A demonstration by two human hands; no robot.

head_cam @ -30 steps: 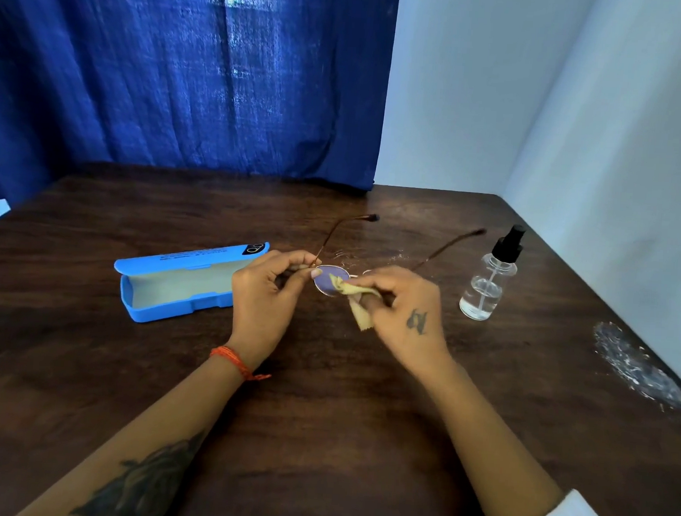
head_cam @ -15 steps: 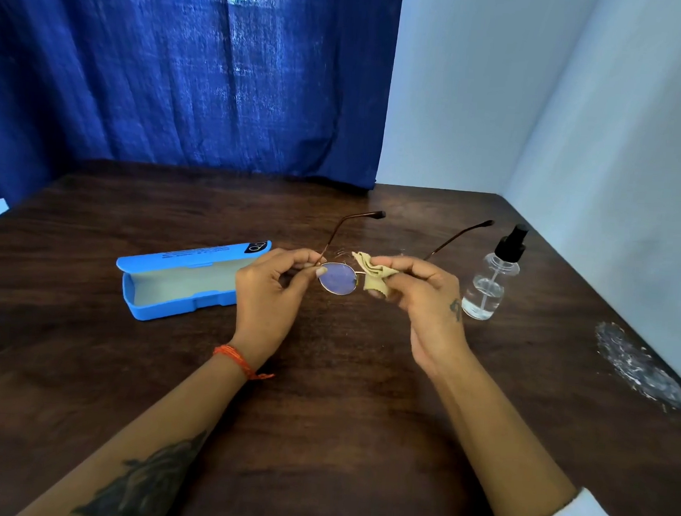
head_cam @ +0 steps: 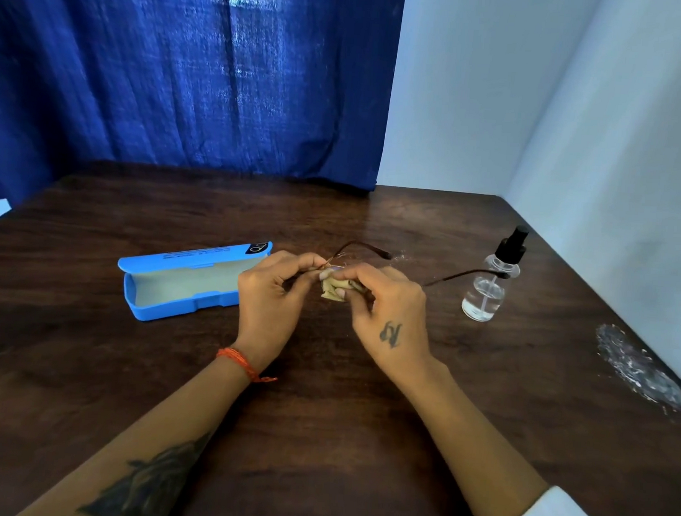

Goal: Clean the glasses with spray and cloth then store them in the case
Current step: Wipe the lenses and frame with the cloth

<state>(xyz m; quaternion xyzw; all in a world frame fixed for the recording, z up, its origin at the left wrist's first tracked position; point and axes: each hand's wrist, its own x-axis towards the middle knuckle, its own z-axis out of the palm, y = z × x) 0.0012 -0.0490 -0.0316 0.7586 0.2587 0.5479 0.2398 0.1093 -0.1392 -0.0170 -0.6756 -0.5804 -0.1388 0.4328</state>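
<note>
Thin-framed glasses (head_cam: 365,248) are held above the middle of the table, temple arms pointing away from me. My left hand (head_cam: 272,297) pinches the frame at its left end. My right hand (head_cam: 387,308) presses a small beige cloth (head_cam: 335,287) against the left lens, which the cloth and fingers hide. An open blue case (head_cam: 182,284) lies to the left of my hands, its pale lining showing. A clear spray bottle (head_cam: 489,283) with a black pump top stands to the right.
The dark wooden table (head_cam: 320,436) sits in a corner, with a blue curtain (head_cam: 183,68) behind and white walls at the back and right. A crumpled clear plastic wrap (head_cam: 639,368) lies near the right edge.
My right hand has turned palm down and moved left, and the cloth now covers the left lens that was visible half a second ago. My left hand keeps its hold.
</note>
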